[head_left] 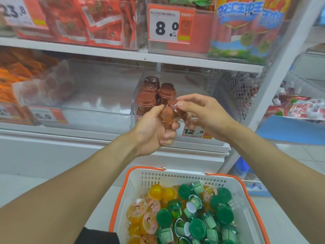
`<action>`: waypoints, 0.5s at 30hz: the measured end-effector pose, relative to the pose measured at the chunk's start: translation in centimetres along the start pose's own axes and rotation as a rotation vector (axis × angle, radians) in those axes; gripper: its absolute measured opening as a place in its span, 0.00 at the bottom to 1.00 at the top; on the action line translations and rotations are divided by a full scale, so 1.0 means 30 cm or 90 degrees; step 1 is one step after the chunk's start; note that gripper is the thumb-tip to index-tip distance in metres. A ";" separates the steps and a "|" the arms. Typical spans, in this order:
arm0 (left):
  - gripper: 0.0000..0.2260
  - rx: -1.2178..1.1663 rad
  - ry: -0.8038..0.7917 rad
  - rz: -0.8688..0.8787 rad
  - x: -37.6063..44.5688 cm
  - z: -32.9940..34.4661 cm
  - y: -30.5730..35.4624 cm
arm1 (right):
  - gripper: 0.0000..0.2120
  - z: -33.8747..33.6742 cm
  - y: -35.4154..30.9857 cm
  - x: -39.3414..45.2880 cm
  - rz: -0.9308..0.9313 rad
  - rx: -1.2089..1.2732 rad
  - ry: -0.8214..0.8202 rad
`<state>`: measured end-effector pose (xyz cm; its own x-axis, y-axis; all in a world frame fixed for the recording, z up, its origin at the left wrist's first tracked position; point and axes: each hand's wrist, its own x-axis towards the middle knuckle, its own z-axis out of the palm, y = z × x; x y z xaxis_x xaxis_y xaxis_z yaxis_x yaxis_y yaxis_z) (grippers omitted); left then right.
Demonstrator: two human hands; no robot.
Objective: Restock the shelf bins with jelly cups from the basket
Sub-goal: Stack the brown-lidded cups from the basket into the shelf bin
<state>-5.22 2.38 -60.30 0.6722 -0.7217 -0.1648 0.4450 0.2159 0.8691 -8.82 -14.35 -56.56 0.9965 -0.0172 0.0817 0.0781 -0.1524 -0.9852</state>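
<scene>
My left hand (154, 127) grips a small bunch of brown jelly cups (167, 114) in front of the middle shelf. My right hand (198, 111) pinches the topmost brown cup (177, 107) of that bunch between thumb and fingers. Just behind the hands, a clear shelf bin (134, 95) holds several stacked brown jelly cups (151, 95) at its left side. Below, a white basket with an orange rim (175, 175) holds several green jelly cups (197, 221) and orange ones (140, 213).
A second clear bin (98, 95) stands left of the brown-cup bin. Price tags reading 12.0 (193, 132), 6.9 (44, 116) and 8.0 (165, 25) hang on the shelf fronts. Red snack packs (98, 20) fill the upper shelf. A mesh divider (235, 92) stands at the right.
</scene>
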 end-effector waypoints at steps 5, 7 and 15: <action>0.18 0.007 0.178 -0.018 0.011 -0.007 -0.001 | 0.11 0.014 0.013 0.084 -0.072 -0.146 0.176; 0.11 0.077 0.260 -0.049 0.014 -0.030 -0.012 | 0.11 0.001 0.027 0.141 -0.127 -0.278 0.223; 0.07 0.166 0.354 -0.071 0.007 -0.086 -0.027 | 0.13 0.011 0.017 0.238 -0.216 -0.655 0.016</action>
<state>-3.90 3.76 -62.25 0.8688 -0.2646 -0.4186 0.4186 -0.0593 0.9062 -1.66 -14.23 -56.53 0.9259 0.1633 0.3407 0.2755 -0.9088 -0.3132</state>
